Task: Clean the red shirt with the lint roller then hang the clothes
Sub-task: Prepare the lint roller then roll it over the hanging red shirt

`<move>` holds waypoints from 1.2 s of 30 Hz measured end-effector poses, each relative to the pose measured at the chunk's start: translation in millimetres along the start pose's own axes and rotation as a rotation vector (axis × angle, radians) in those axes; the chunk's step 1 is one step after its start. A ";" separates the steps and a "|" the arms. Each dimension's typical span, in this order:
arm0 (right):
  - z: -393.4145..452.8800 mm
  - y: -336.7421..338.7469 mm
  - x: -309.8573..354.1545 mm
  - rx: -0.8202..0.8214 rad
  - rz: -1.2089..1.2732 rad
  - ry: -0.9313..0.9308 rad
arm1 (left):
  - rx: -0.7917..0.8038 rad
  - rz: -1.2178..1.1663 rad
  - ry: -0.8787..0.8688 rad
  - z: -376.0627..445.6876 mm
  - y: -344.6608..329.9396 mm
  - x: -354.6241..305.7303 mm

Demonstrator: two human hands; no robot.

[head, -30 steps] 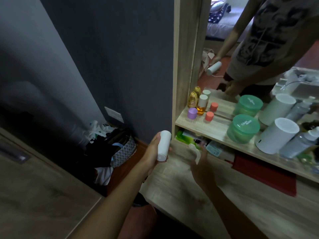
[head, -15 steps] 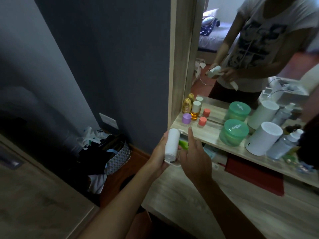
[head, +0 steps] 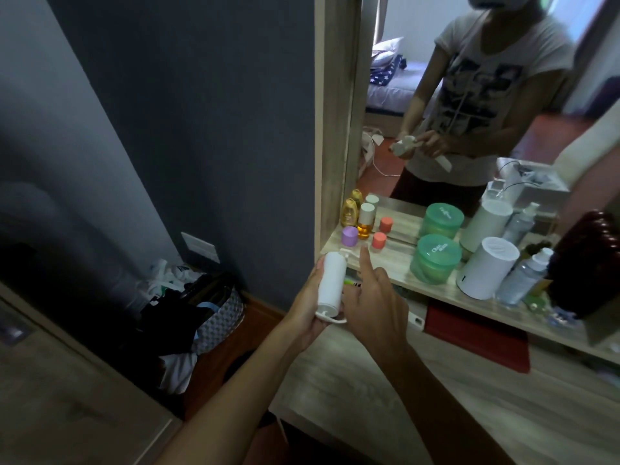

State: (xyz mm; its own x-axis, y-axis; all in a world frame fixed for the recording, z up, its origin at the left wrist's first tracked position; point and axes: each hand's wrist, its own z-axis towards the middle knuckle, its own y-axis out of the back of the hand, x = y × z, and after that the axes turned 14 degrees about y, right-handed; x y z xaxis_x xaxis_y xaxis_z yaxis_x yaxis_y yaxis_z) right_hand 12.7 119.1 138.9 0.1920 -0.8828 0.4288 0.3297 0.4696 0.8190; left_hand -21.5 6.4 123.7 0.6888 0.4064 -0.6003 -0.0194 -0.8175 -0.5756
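Both hands now meet at the lint roller [head: 330, 283], before "Chac" tub [head: 435, 259].

My left hand [head: 307, 310] holds the white cylindrical lint roller [head: 331, 281] upright before the wooden shelf [head: 396, 263] — my right hand [head: 372, 303] just right of it, the patterned fabric basket [head: 218, 317] down left on the floor.

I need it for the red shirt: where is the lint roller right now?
In the head view, the lint roller is at centre, gripped in the left hand, the right hand beside it, just before the shelf edge below the purple cap.
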 end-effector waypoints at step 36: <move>9.4 19.3 0.7 -0.034 -0.026 -0.077 | -0.074 0.253 -0.209 -4.2 -21.4 -2.2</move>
State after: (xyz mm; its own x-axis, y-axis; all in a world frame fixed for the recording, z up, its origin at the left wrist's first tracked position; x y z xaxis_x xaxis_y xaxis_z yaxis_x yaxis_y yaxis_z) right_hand 10.5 127.4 158.6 0.1120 -0.8927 0.4365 0.3649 0.4455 0.8175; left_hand -19.5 21.3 139.7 0.5048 0.2554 -0.8246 -0.1130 -0.9275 -0.3564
